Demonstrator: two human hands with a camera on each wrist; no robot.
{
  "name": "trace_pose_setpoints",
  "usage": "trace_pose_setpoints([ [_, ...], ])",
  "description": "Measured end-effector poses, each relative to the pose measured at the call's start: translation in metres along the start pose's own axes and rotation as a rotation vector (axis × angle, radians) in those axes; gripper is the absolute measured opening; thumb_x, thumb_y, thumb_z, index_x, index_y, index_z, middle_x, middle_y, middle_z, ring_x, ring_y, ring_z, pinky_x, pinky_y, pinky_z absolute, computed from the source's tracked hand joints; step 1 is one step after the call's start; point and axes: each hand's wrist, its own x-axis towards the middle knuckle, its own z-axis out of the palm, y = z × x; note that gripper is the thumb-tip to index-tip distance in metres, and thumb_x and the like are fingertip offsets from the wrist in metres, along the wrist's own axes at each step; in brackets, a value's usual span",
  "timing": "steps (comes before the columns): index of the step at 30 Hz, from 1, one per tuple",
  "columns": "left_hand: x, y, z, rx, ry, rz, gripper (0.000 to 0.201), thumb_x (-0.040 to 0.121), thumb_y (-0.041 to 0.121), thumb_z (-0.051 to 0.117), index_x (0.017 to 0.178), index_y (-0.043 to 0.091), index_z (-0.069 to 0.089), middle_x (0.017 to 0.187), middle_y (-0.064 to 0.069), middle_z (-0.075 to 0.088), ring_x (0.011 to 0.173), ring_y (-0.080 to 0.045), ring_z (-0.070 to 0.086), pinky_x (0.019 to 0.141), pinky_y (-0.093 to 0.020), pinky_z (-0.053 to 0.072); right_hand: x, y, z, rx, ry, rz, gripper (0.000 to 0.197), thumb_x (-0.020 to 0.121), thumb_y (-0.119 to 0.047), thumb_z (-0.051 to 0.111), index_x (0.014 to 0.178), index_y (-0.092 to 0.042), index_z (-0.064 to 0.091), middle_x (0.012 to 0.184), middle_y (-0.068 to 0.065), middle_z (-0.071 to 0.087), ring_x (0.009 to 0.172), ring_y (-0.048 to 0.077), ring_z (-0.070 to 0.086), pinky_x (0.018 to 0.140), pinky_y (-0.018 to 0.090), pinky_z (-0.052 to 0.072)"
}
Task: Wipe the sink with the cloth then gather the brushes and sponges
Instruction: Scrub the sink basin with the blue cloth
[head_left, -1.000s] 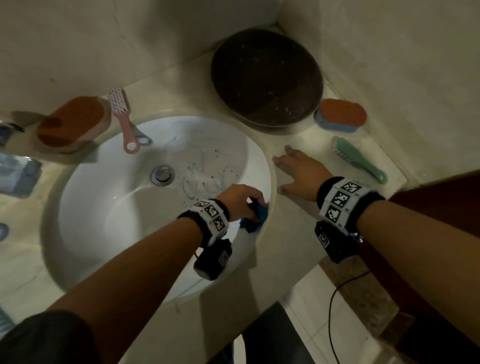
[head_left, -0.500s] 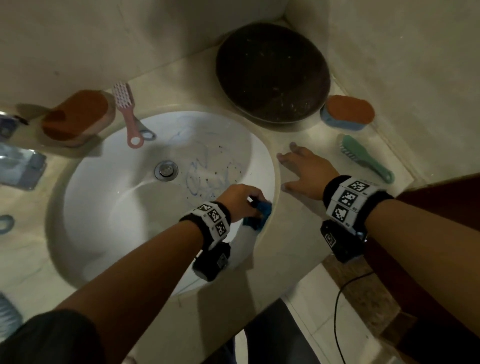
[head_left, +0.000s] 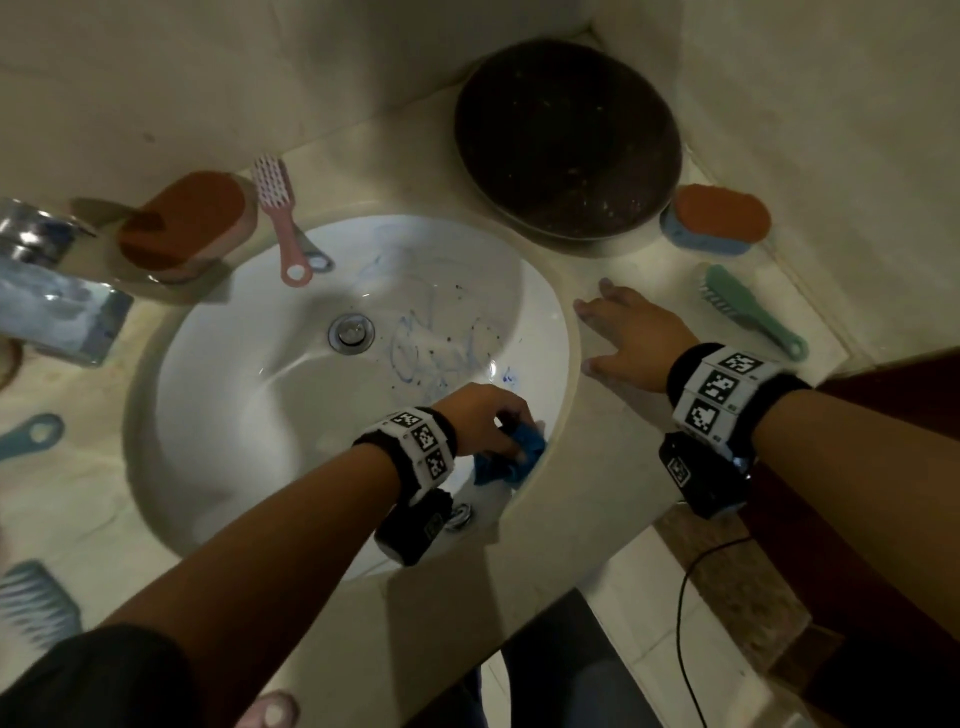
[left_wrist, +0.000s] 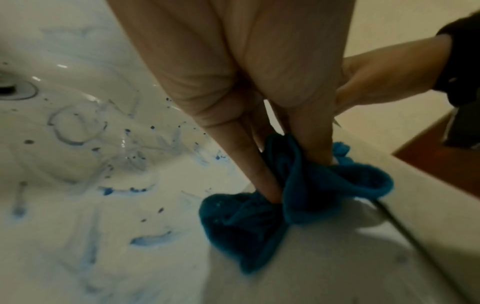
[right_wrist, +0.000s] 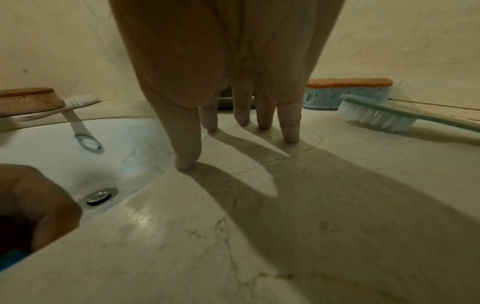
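My left hand (head_left: 493, 421) (left_wrist: 280, 160) grips a bunched blue cloth (head_left: 511, 460) (left_wrist: 285, 197) and presses it on the white sink's (head_left: 234, 415) near right wall, just under the rim. Blue marks (head_left: 436, 353) (left_wrist: 103, 144) and dark specks smear the bowl beside the drain (head_left: 350, 332). My right hand (head_left: 623, 338) (right_wrist: 241, 123) rests flat with spread fingers on the counter right of the sink. A green brush (head_left: 748, 312) (right_wrist: 389, 115) and an orange-blue sponge (head_left: 717, 221) (right_wrist: 348, 92) lie beyond it. A pink brush (head_left: 283, 223) and an orange sponge (head_left: 184, 223) sit at the sink's far left.
A dark round bowl (head_left: 566, 140) stands in the back corner against the walls. A metal tap (head_left: 47, 280) is at the left. More brush handles, blue (head_left: 31, 434), grey-blue (head_left: 36, 603) and pink (head_left: 270, 712), lie along the left and near counter. A black cable (head_left: 685, 597) hangs below the counter edge.
My left hand has moved the cloth slightly along the near right wall of the bowl. The right hand has stayed flat on the counter; the head view has shifted a little.
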Motion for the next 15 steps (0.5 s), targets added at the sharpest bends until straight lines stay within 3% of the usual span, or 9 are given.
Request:
trace_pose_setpoints([
  [7,-0.02,-0.02,0.005,0.153,-0.22,-0.059,0.031,0.074,0.016,0.078,0.104,0.016,0.068,0.11,0.0,0.067,0.088,-0.008,0.055,0.082,-0.018,0.041,-0.001,0.0,0.001,0.005,-0.015,-0.009,0.081,0.083,-0.034,0.066,0.148,-0.028,0.02,0.16,0.005,0.001,0.146,0.02,0.011,0.114,0.034,0.023],
  [9,-0.014,-0.018,0.006,0.098,-0.11,-0.058,0.03,0.077,0.015,0.075,0.106,0.016,0.068,0.111,0.0,0.066,0.092,-0.01,0.056,0.086,-0.019,0.043,-0.001,0.0,0.0,0.007,-0.012,-0.011,0.08,0.083,-0.034,0.066,0.148,-0.028,0.02,0.16,0.005,0.001,0.146,0.02,0.011,0.114,0.033,0.024],
  [11,0.001,-0.008,0.008,-0.047,0.091,-0.053,0.03,0.079,0.015,0.073,0.108,0.014,0.066,0.107,-0.001,0.065,0.093,-0.012,0.056,0.09,-0.022,0.046,-0.001,0.001,0.0,-0.01,-0.014,-0.018,0.08,0.082,-0.035,0.067,0.148,-0.029,0.021,0.16,0.005,0.002,0.146,0.022,0.014,0.113,0.033,0.025],
  [15,0.043,0.022,0.001,-0.299,0.412,-0.072,0.027,0.08,0.013,0.071,0.107,0.013,0.066,0.109,-0.004,0.064,0.091,-0.01,0.052,0.079,-0.013,0.038,0.003,0.0,-0.011,-0.09,-0.027,-0.019,0.081,0.077,-0.044,0.069,0.146,-0.029,0.028,0.155,0.01,0.018,0.137,0.032,0.029,0.11,0.038,0.03],
])
